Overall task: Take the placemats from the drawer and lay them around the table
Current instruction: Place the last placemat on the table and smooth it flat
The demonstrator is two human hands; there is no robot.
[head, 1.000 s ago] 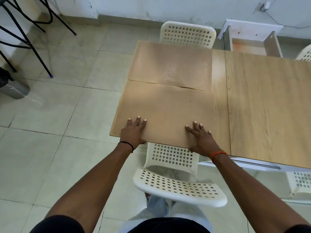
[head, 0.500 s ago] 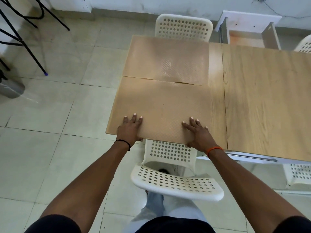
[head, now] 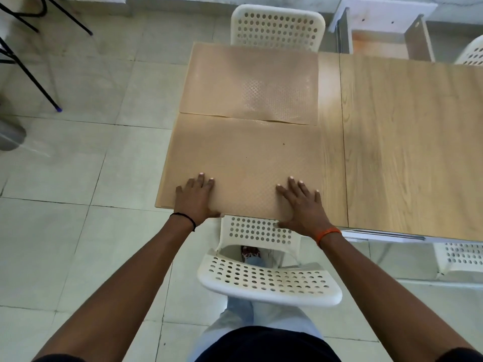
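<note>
Two tan textured placemats lie on the left end of the wooden table point(head: 407, 142). The far placemat point(head: 251, 82) sits by the far chair. The near placemat point(head: 243, 163) lies at the table's near edge, its far edge meeting the other mat. My left hand point(head: 194, 199) rests flat on its near left part, thumb under the edge. My right hand point(head: 300, 205) presses flat on its near right part, fingers spread. The open white drawer point(head: 384, 30) stands beyond the table's far side.
A white perforated chair point(head: 269, 280) stands between me and the table. Another white chair point(head: 277, 27) is at the far side, and two more show at the right edge. Black metal legs point(head: 28, 71) and a grey object point(head: 10, 134) are on the tiled floor at left.
My view has shifted closer and slightly forward over the table. Both hands stay flat on the near placemat, which sits about where it was.
</note>
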